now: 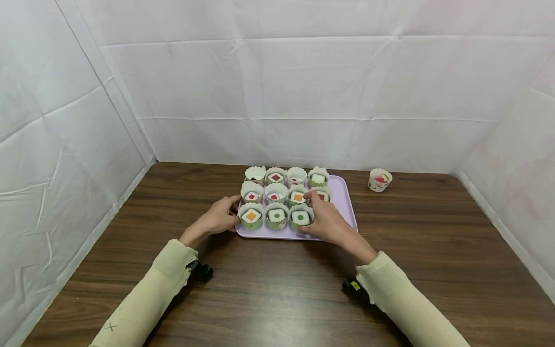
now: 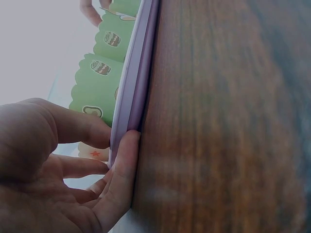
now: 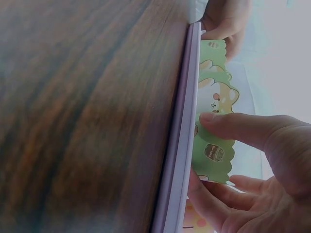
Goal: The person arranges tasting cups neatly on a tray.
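A lilac tray [image 1: 349, 212] carries rows of scalloped paper cups, most holding a white square piece with a coloured centre. My left hand [image 1: 221, 215] pinches the tray's left edge; in the left wrist view the thumb lies at its rim and a finger below. Near the tray's front, my right hand [image 1: 327, 221] holds a green paper cup [image 3: 209, 150] with its thumb on one side and fingers on the other. That cup contains a white square with a green dot [image 1: 300, 217]. Beside it stands another green cup [image 1: 276, 223] with a similar piece.
A single pale paper cup [image 1: 376, 184] with something red inside stands apart, right of the tray. The brown wooden table [image 1: 269, 289] reaches white cloth walls [image 1: 303, 86] at the back and both sides. A strip of bare tray runs along its right side.
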Demonstrator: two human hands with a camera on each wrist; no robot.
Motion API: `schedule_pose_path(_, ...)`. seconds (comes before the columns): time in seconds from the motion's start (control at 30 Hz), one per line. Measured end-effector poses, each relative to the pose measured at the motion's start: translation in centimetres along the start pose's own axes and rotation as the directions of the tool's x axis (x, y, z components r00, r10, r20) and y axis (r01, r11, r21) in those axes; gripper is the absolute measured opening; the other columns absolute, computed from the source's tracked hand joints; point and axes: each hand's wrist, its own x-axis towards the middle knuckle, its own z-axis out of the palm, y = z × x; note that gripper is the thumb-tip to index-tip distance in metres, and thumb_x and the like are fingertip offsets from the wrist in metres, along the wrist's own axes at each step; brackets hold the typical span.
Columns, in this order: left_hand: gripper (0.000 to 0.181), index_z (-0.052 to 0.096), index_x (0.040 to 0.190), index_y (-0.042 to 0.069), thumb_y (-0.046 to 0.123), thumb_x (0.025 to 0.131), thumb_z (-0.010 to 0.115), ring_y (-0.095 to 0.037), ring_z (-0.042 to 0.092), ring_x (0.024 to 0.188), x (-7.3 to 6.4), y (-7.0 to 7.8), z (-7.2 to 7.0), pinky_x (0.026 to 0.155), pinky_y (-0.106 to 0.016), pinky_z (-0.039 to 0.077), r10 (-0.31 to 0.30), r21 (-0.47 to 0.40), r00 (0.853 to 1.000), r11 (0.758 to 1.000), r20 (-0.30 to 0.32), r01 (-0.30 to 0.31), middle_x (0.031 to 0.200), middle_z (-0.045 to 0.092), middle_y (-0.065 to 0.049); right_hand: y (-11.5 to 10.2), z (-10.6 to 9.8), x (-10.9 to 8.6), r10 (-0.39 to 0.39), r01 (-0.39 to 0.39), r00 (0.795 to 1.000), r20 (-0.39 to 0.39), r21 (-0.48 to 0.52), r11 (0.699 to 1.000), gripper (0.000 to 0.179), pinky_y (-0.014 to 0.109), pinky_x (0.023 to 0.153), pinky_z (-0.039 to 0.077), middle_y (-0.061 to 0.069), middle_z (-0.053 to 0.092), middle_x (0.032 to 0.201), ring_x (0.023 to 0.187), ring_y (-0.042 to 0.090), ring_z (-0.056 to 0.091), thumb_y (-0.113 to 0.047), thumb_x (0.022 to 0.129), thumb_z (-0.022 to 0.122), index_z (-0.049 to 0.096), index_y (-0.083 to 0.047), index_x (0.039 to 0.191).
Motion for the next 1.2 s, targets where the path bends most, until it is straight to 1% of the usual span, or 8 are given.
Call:
schedule_pose_path(0.3, 0.077, 0.029, 0.157, -0.010, -0.004, 0.085, 0.056, -0.024, 0.062, 0.089, 0.0, 0.0, 0.0, 0.067, -0.029, 0.066, 0.006, -0.005, 1.000, 1.000, -0.001, -0.006, 0.122, 0.053, -0.030, 0.1, -0.5, -0.1, -0.009, 0.010, 1.000, 0.026, -0.025, 1.000, 0.083, 0.052, 0.097, 0.056, 0.025, 0.067, 0.128, 0.115, 0.038, 0.065, -0.024, 0.078, 0.090, 0.043, -0.002, 0.143)
schedule_pose_path(0.4, 0.077, 0.029, 0.158, -0.009, -0.004, 0.086, 0.056, -0.024, 0.062, 0.089, 0.0, -0.1, 0.0, 0.067, -0.029, 0.066, 0.004, -0.004, 1.000, 1.000, 0.002, -0.004, 0.122, 0.053, -0.030, 0.1, -1.1, -0.2, -0.017, 0.018, 0.999, 0.031, -0.025, 1.000, 0.085, 0.051, 0.094, 0.056, 0.022, 0.070, 0.124, 0.110, 0.036, 0.067, -0.025, 0.077, 0.091, 0.043, -0.001, 0.143)
schedule_pose_path(0.63, 0.075, 0.030, 0.157, -0.009, -0.004, 0.087, 0.056, -0.024, 0.062, 0.089, 0.0, 0.0, 0.0, 0.067, -0.029, 0.066, 0.007, -0.004, 1.000, 1.000, 0.005, -0.007, 0.121, 0.054, -0.029, 0.4, -3.6, -0.2, -0.016, 0.014, 0.999, 0.031, 0.055, 0.998, 0.086, 0.051, 0.102, 0.056, 0.014, 0.074, 0.117, 0.113, 0.031, 0.069, -0.025, 0.079, 0.090, 0.041, -0.001, 0.146)
schedule_pose_path(0.77, 0.075, 0.031, 0.157, -0.009, -0.004, 0.086, 0.056, -0.023, 0.062, 0.088, 0.0, 0.0, 0.0, 0.067, -0.029, 0.066, 0.008, 0.001, 1.000, 1.000, 0.000, -0.008, 0.120, 0.054, -0.029, 1.1, -5.2, -0.3, -0.009, 0.015, 0.998, -0.055, 0.105, 0.994, 0.070, 0.048, 0.095, 0.057, 0.013, 0.075, 0.115, 0.112, 0.030, 0.070, -0.034, 0.086, 0.084, 0.051, -0.005, 0.140)
schedule_pose_path(0.87, 0.076, 0.030, 0.157, -0.009, -0.004, 0.086, 0.056, -0.024, 0.062, 0.088, 0.0, 0.0, -0.1, 0.067, -0.029, 0.066, 0.006, 0.002, 1.000, 1.000, -0.001, -0.006, 0.121, 0.054, -0.029, 2.0, -6.7, -0.3, -0.001, 0.023, 0.989, -0.145, 0.150, 0.988, 0.052, 0.038, 0.086, 0.058, 0.013, 0.075, 0.113, 0.108, 0.030, 0.071, -0.038, 0.093, 0.077, 0.060, -0.007, 0.130)
schedule_pose_path(0.97, 0.077, 0.030, 0.157, -0.009, -0.004, 0.085, 0.056, -0.024, 0.062, 0.089, 0.0, 0.0, -0.1, 0.067, -0.029, 0.066, 0.002, 0.002, 1.000, 1.000, 0.000, -0.002, 0.121, 0.054, -0.029, 3.3, -8.2, -0.4, 0.008, 0.027, 0.977, -0.215, 0.161, 0.987, 0.043, 0.029, 0.082, 0.057, 0.014, 0.074, 0.114, 0.107, 0.030, 0.070, -0.038, 0.097, 0.071, 0.065, -0.005, 0.124)
schedule_pose_path(1.07, 0.077, 0.030, 0.157, -0.009, -0.004, 0.085, 0.056, -0.024, 0.062, 0.090, 0.0, 0.0, -0.1, 0.067, -0.029, 0.066, -0.002, -0.001, 1.000, 1.000, 0.000, 0.002, 0.122, 0.053, -0.029, 5.3, -9.5, -0.5, 0.007, 0.032, 0.954, -0.299, 0.127, 0.991, 0.042, 0.029, 0.083, 0.055, 0.017, 0.072, 0.116, 0.108, 0.031, 0.068, -0.038, 0.099, 0.069, 0.066, -0.004, 0.122)
schedule_pose_path(1.2, 0.077, 0.029, 0.158, -0.009, -0.005, 0.085, 0.056, -0.025, 0.062, 0.090, 0.0, 0.0, 0.0, 0.067, -0.029, 0.066, -0.004, -0.005, 1.000, 1.000, 0.005, 0.004, 0.122, 0.053, -0.029, 8.8, -10.6, -0.9, 0.056, -0.025, 0.901, -0.430, 0.077, 0.997, 0.041, 0.043, 0.088, 0.051, 0.021, 0.071, 0.119, 0.112, 0.037, 0.065, -0.037, 0.101, 0.065, 0.066, -0.003, 0.124)
